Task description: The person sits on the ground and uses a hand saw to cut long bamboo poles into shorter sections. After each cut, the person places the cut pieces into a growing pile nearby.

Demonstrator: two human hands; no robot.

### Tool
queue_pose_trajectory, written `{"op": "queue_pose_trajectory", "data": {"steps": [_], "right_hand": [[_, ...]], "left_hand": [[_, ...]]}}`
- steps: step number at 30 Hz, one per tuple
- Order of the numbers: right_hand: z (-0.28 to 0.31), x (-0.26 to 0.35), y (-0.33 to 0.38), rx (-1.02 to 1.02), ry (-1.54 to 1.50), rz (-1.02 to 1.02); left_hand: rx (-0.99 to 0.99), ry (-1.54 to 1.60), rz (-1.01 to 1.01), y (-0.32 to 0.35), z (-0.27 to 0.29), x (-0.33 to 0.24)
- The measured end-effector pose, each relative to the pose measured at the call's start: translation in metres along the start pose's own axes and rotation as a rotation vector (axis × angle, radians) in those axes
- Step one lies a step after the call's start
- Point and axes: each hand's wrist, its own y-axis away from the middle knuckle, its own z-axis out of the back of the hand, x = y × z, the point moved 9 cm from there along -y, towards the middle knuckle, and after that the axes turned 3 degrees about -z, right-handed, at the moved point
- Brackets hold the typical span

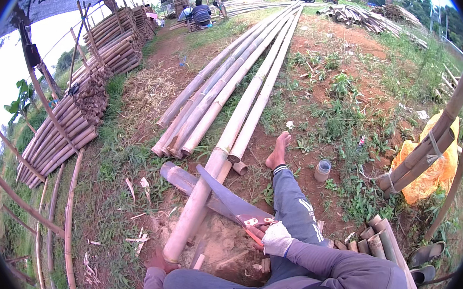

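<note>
A long pale bamboo pole (184, 226) slants from the bottom centre toward the far yard, resting across a darker bamboo piece (178, 177). My bare left hand (162, 260) grips its near end, beside my bent knee. In my right hand (277, 239), which wears a white glove, is the orange handle of a handsaw (232, 200). The saw's wide grey blade points up and left, and its tip reaches the right side of the pole. Whether the teeth touch the bamboo cannot be made out.
Several long bamboo poles (222, 97) lie ahead. Short cut pieces (375, 245) and sandals (425, 255) are at right, near an orange sack (425, 161) and tied poles (420, 155). A cup (323, 170) stands by my bare foot (279, 150). Stacked bamboo (58, 137) is left; people (200, 15) sit far off.
</note>
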Motion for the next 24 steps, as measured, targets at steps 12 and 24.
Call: {"op": "queue_pose_trajectory", "data": {"steps": [12, 24], "right_hand": [[-0.062, -0.036, -0.011, 0.23, 0.117, -0.16], [-0.002, -0.027, -0.007, 0.02, 0.059, -0.277]], "left_hand": [[-0.139, 0.189, -0.7, -0.053, 0.245, -0.225], [0.387, -0.126, -0.621, -0.057, 0.095, -0.22]]}}
